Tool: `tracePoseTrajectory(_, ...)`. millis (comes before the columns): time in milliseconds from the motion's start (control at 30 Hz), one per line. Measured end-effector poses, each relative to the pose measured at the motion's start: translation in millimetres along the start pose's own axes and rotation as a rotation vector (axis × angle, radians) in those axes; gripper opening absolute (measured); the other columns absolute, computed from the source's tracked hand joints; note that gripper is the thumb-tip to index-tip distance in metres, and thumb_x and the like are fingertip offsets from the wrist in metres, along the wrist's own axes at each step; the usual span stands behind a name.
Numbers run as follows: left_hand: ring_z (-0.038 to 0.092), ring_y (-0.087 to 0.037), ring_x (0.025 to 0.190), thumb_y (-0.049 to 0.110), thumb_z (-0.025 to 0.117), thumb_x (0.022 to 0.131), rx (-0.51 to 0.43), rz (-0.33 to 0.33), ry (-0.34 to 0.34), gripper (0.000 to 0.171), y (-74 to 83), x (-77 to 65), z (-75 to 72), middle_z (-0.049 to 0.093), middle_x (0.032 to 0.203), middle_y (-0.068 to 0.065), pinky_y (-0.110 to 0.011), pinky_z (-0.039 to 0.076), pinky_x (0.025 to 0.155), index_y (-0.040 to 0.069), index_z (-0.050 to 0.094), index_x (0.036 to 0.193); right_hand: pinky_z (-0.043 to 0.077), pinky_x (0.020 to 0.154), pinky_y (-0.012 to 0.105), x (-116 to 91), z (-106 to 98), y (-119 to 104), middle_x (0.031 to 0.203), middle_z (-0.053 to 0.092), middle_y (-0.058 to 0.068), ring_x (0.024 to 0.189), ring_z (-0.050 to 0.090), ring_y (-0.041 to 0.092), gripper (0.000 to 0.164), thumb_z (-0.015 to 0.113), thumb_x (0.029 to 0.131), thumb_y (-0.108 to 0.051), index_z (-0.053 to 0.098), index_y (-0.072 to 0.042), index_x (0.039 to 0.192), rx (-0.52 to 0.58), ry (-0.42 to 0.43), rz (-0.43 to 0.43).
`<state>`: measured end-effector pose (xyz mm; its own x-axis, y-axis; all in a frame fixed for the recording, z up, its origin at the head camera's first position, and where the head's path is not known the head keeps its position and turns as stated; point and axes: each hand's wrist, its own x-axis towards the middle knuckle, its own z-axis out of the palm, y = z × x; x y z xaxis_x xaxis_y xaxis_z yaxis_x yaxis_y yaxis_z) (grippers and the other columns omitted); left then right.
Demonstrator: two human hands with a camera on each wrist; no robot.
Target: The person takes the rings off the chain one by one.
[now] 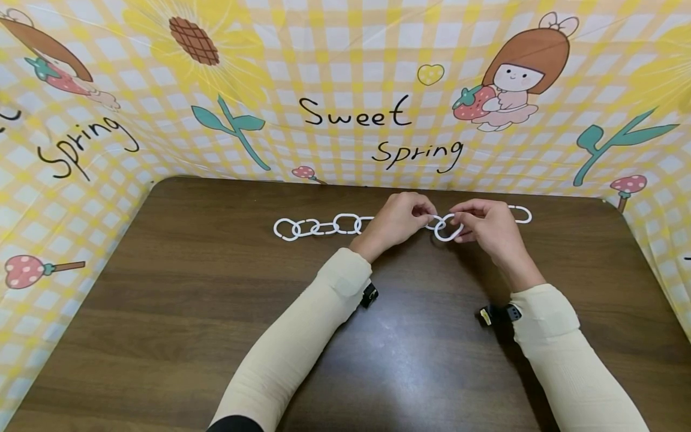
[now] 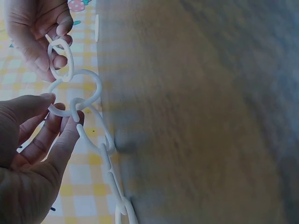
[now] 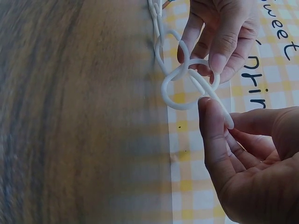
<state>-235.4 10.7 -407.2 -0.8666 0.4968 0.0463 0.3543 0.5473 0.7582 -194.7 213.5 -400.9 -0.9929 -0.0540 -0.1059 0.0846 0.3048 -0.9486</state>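
Observation:
A white plastic chain point(image 1: 321, 228) of oval links stretches leftward along the back of the table, passing behind my left hand point(image 1: 396, 219). Thumb and fingertips of that hand pinch the chain's right-end link point(image 2: 97, 86), which has a gap in its loop. My right hand point(image 1: 488, 231) pinches another white link point(image 2: 70, 60) between thumb and fingers. The two pinched links cross each other in the right wrist view, where the right one point(image 3: 219, 103) slants down to the fingertips. Whether the gap is fully closed around it is hard to tell.
One loose white link point(image 1: 522, 214) lies on the brown wooden table point(image 1: 178, 288), just beyond the right hand. A yellow checked cloth point(image 1: 345, 66) with printed flowers and figures rises behind the table and at both sides. Both wrists wear small black cameras.

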Motion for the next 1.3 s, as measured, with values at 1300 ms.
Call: tracePoseTrajectory(1300,0.060,-0.011,0.084,0.011,0.068,0.101,-0.003,-0.003,0.018,0.012,-1.8,-4.4,1.2,0.071,0.092,-0.002,-0.017,0.045,0.074,0.006,0.078,0.105,0.063,0.069,0.026,-5.0,-10.1,6.4,0.079,0.071,-0.011,0.075,0.071,0.004,0.026,0.057,0.102,0.000,0.064,0.017,0.121,0.018,0.010,-0.025)
